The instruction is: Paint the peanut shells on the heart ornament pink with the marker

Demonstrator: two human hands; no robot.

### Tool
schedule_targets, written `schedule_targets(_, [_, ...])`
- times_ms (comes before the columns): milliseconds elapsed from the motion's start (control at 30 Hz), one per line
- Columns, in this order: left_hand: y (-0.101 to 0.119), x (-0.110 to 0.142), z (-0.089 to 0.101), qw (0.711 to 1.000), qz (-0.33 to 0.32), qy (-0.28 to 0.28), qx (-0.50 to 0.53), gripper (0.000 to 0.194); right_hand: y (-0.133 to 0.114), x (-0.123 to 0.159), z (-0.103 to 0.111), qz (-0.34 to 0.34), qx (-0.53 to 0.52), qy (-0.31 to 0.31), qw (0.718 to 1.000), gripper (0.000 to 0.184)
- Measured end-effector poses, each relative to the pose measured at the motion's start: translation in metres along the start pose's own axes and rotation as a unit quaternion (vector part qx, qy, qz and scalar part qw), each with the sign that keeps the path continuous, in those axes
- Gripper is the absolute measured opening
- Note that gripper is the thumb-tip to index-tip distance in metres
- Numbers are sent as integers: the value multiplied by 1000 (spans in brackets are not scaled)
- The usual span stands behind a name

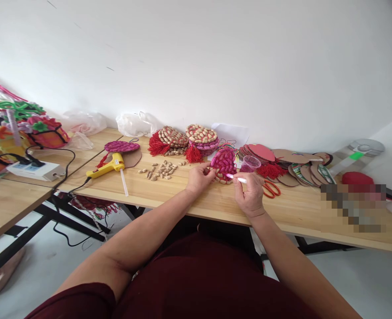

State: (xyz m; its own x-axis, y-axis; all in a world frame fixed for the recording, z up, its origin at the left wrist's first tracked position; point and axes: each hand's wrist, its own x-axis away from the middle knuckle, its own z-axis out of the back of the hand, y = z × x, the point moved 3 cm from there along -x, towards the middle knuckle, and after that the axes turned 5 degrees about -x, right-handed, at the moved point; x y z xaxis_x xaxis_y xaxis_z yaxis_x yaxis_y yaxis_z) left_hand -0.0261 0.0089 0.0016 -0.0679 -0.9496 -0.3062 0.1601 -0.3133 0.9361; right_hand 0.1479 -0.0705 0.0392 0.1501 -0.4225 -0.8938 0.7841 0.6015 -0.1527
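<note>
My left hand (199, 178) grips the left edge of a peanut-covered piece (224, 160), coloured magenta over most of its face. Along its lower edge some peanuts still show their tan shells. In my right hand (250, 192) is a white-handled paintbrush (240, 180), its tip against the piece's lower right part. Just behind that hand stands a clear plastic cup (250, 163) with magenta paint in it. Orange-handled scissors (271, 189) lie right of my right hand. Loose peanuts (162, 169) are scattered left of my left hand.
A yellow glue gun (107, 167) lies left, its cord running to a white power strip (36, 169). Finished-looking peanut pieces with red tassels (171, 138) are stacked behind. Cardboard discs (287, 178) pile up right, near a tape roll (366, 147). Plastic bags (137, 124) sit along the wall.
</note>
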Motion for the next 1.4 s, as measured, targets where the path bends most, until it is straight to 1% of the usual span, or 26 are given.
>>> schedule_targets(100, [0, 0, 0, 1000, 0, 0, -2, 27, 0, 0, 1, -4, 2, 8, 1000, 2])
schedule_targets(300, [2, 0, 0, 1000, 2, -2, -5, 26, -2, 0, 0, 1, 0, -5, 1000, 1])
schedule_targets(467, [3, 0, 0, 1000, 3, 0, -8, 25, -2, -1, 1, -5, 8, 7, 1000, 2])
schedule_targets(700, [1, 0, 0, 1000, 6, 0, -7, 27, -2, 0, 1, -5, 5, -4, 1000, 2])
schedule_targets(900, [-3, -2, -1, 1000, 6, -5, 0, 29, 1, 1, 3, -20, 12, 9, 1000, 5])
schedule_targets(1067, [-1, -1, 0, 1000, 6, -6, 3, 30, 0, 0, 1, -13, 7, -4, 1000, 6])
schedule_targets(1300, [-2, -2, -1, 1000, 9, -4, 5, 28, -2, 0, 3, -9, 2, 10, 1000, 3])
schedule_targets(1400, [-4, -2, -1, 1000, 10, -5, 8, 29, -2, 0, 3, -5, 1, 4, 1000, 3])
